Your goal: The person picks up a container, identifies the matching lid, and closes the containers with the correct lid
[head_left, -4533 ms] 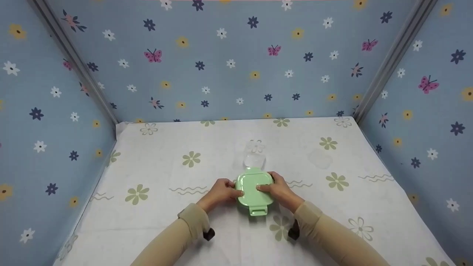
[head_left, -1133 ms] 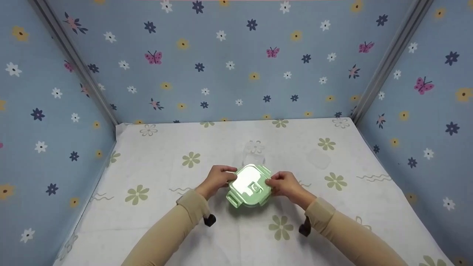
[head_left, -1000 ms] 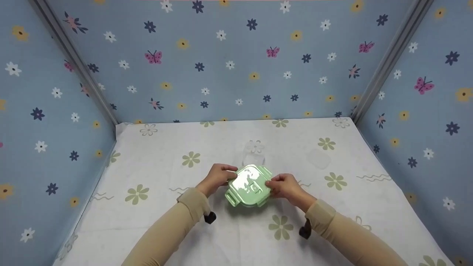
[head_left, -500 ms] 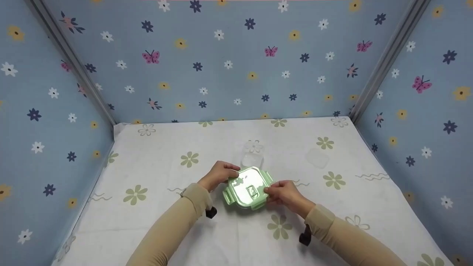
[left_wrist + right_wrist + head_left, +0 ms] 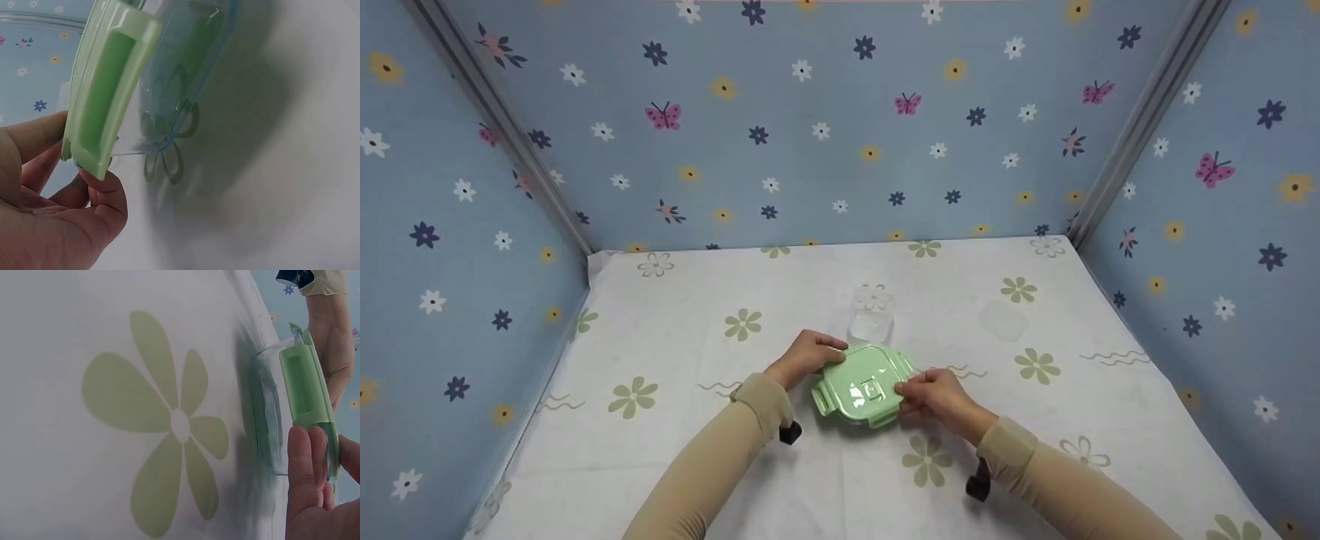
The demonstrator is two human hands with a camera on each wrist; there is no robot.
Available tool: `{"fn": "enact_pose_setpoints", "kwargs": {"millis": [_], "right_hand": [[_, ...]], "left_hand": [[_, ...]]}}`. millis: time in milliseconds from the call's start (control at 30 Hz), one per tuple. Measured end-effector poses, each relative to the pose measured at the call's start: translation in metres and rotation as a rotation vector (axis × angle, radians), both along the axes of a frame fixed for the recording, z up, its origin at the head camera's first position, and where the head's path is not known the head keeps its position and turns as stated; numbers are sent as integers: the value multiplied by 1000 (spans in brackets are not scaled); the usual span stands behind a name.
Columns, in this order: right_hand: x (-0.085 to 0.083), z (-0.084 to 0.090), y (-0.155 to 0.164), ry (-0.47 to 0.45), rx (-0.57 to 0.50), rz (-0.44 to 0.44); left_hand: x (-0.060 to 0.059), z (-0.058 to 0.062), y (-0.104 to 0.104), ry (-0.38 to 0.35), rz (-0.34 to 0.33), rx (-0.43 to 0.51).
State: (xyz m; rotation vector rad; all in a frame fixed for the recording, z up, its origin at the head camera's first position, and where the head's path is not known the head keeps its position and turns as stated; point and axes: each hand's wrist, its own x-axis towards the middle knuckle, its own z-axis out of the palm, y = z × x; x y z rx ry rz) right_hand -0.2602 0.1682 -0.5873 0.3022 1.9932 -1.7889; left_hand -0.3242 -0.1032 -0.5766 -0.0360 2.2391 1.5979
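A clear food container [image 5: 269, 410] with a light green snap lid [image 5: 864, 379] is held between both hands in the head view, turned at an angle to the table. My left hand [image 5: 804, 356] pinches the lid's far left corner, its thumb on the near side in the left wrist view. At the right edge, my right hand [image 5: 941, 399] pinches the lid, with fingertips against the side under a green flap [image 5: 304, 385]. The left wrist view shows another green flap [image 5: 109, 90] standing out from the clear wall [image 5: 185, 73]. The container's shadow falls on the cloth close below it.
Just beyond the lid stands a small clear container [image 5: 871, 324]. Farther right lies a flat, see-through piece [image 5: 1003, 321] with a rounded outline. White flowered cloth [image 5: 660, 442] covers the table, and blue flowered walls [image 5: 810, 112] enclose the back and sides.
Earlier the container sat squarer, with both thumbs on the lid's top. It has since been turned, and my hands grip its corner and edge. Lately my right hand moved slightly nearer my body.
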Motion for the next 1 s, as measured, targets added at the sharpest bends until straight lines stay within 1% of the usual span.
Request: {"fn": "enact_pose_setpoints", "kwargs": {"millis": [200, 367, 533, 667, 767, 867, 1000], "right_hand": [[-1, 1, -1, -4, 5, 5], [-2, 2, -2, -12, 1, 19], [-5, 4, -4, -5, 34, 27], [-11, 7, -5, 21, 83, 28], [-17, 10, -5, 41, 102, 28], [-26, 12, -3, 61, 119, 34], [-36, 14, 0, 64, 144, 33]], "left_hand": [[1, 0, -1, 0, 11, 0], [3, 1, -3, 4, 33, 1], [6, 3, -7, -9, 50, 10], [10, 3, -12, -23, 62, 13], [14, 2, -16, -31, 82, 23], [20, 2, -19, -37, 101, 52], [29, 2, -23, -39, 119, 83]]}}
